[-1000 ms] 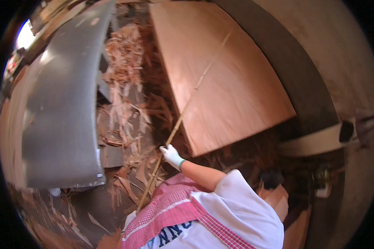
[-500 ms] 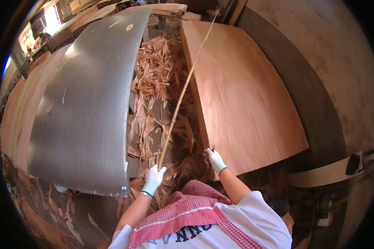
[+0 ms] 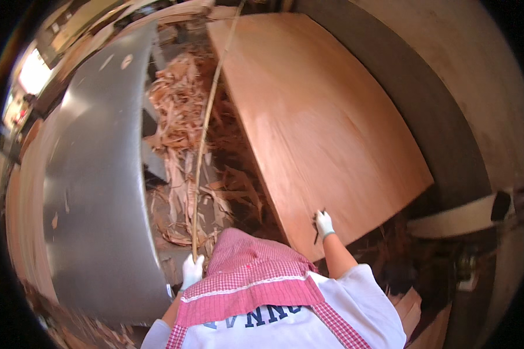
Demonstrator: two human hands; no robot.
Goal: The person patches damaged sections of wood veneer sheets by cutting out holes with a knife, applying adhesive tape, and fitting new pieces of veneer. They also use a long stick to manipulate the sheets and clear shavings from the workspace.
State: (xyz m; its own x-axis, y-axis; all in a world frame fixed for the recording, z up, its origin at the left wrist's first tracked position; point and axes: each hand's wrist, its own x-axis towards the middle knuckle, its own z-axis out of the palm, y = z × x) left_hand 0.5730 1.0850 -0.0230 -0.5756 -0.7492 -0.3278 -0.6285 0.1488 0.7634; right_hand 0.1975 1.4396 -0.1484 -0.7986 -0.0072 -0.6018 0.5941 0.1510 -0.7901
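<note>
**Stick in the left hand, right hand on the veneer sheet's near edge**

Left hand [image 3: 192, 270], white-gloved, fingers clenched around the near end of a long thin stick [image 3: 206, 122]. Stick runs from the hand away to the far side, over a heap of wood scraps [image 3: 183, 110] lying in the gap between the two big surfaces. Right hand [image 3: 324, 224], also gloved, rests on the near edge of a large reddish veneer sheet [image 3: 320, 116], which lies to the right. Fingers curl at the edge, with a small dark thing beside them; whether they grip it cannot be told. Curved grey metal panel [image 3: 93, 192] lies to the left. The person wears a red checked cloth [image 3: 250, 273] over a white shirt.

Judgement on technique: the stick is long and whippy, so a firm low grip with the tip kept over the scraps would likely give the best control; the right hand braced flat on the sheet edge would steady the body without lifting the thin veneer.

Against the frame half a second earlier: right hand was nearer the stick and lower; now it sits well apart from it, up on the sheet. Left hand stays on the stick's near end. View has swung, sheet now larger in frame.
</note>
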